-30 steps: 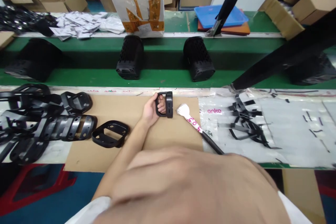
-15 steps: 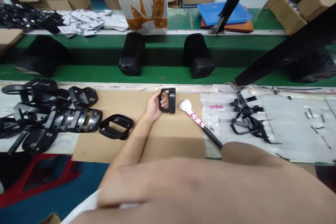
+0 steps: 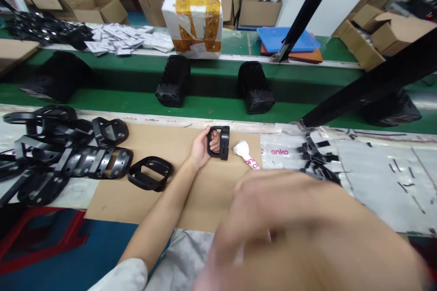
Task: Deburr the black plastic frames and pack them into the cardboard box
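My left hand [image 3: 201,149] is closed around a black plastic handle frame [image 3: 223,142], which stands upright over the cardboard sheet [image 3: 205,195]. Large and close to the camera, my right hand [image 3: 290,218] is smeared by motion, so its fingers cannot be made out. Beyond it a tool's white-wrapped end [image 3: 241,148] with pink print lies on the cardboard; the rest of that tool is hidden behind the hand. Another black frame [image 3: 150,173] lies left of my left forearm.
Several black frames [image 3: 77,161] are heaped on the left. Black straps [image 3: 317,152] lie at right on white wrap. Across the green conveyor [image 3: 211,100] stand black cylindrical housings [image 3: 254,86]. A dark slanted post [image 3: 358,77] crosses the right side. Behind is a taped box [image 3: 194,18].
My right hand has swung from low across the front toward the right and now covers the tool's handle. My left hand keeps its hold on the frame. The view has tilted up slightly.
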`<control>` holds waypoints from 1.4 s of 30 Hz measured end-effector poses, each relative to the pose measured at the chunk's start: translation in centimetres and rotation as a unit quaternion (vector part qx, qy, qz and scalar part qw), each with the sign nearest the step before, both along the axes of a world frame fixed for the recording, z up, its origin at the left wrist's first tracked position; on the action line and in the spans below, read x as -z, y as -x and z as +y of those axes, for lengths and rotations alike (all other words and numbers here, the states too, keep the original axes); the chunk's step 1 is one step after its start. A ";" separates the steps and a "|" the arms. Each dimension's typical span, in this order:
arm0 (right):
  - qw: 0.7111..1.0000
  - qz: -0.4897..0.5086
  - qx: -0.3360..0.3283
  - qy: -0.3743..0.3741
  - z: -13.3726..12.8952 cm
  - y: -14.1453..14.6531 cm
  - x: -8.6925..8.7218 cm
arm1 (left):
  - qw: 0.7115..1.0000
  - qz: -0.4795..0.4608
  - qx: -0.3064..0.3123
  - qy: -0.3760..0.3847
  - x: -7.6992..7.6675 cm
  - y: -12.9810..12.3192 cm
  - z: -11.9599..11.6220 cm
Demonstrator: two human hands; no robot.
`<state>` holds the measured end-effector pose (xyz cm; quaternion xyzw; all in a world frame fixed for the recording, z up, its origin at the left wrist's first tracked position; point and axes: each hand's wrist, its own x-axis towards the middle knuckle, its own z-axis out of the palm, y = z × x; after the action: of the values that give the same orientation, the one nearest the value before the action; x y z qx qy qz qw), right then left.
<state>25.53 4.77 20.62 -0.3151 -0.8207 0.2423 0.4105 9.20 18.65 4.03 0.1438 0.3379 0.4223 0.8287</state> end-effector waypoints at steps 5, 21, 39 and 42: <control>0.983 0.052 0.152 0.089 7.7 -1.9 6.2 | 0.998 -0.039 0.033 -0.041 0.2 0.1 -0.1; 0.974 0.121 0.115 0.150 8.8 -0.5 15.6 | 0.987 -0.037 0.154 -0.007 -0.5 0.6 -0.6; 0.957 0.169 0.216 0.093 8.6 -0.6 15.8 | 0.953 0.179 0.043 -0.242 -0.4 -0.4 -1.7; 0.946 0.154 0.286 0.020 8.7 -0.9 16.0 | 0.869 0.341 0.045 -0.356 0.2 -0.3 -2.2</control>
<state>26.44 13.45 4.59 -0.5030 -0.6179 0.1766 0.5779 9.50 16.46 3.85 0.5789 0.4192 0.4006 0.5733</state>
